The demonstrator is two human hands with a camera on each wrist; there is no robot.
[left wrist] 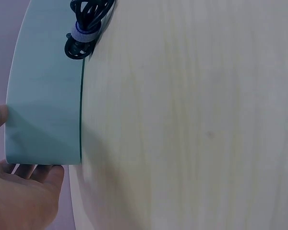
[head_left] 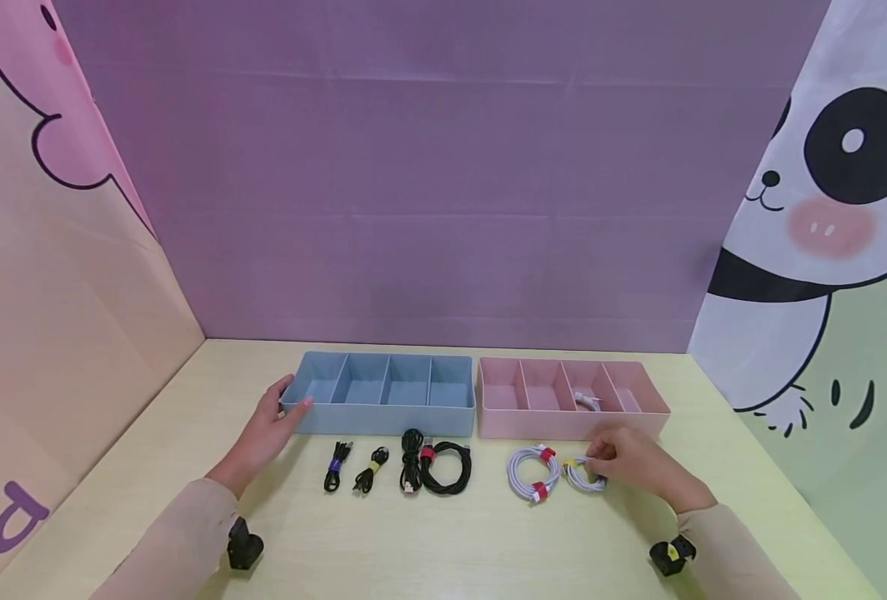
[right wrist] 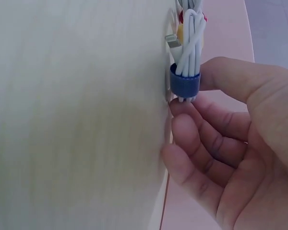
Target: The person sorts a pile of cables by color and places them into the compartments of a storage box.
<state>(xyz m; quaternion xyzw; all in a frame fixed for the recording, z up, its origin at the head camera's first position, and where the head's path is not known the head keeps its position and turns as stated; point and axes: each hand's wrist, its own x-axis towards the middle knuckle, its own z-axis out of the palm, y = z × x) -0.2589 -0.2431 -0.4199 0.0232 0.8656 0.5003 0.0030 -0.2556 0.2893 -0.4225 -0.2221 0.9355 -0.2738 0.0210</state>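
My left hand (head_left: 266,429) grips the left end of a blue divided box (head_left: 383,419), thumb over its front rim and fingers against the end wall. At the right, my right hand (head_left: 634,462) pinches the end of a coiled white cable (head_left: 580,477). A blue strap (right wrist: 185,84) and a yellow band (head_left: 569,463) bind that cable, and a metal plug (right wrist: 172,39) shows beside the strap. Just behind this hand stands a pink divided box (head_left: 563,425), with a white cable (head_left: 588,402) in its third compartment from the left.
Left of the held cable lies a larger white coil (head_left: 515,477) with red ties. In front of the blue box are several black cables: one with a purple tie (head_left: 334,467), one with a yellow tie (head_left: 369,472), a long bundle (head_left: 411,460) and a round coil (head_left: 464,477).
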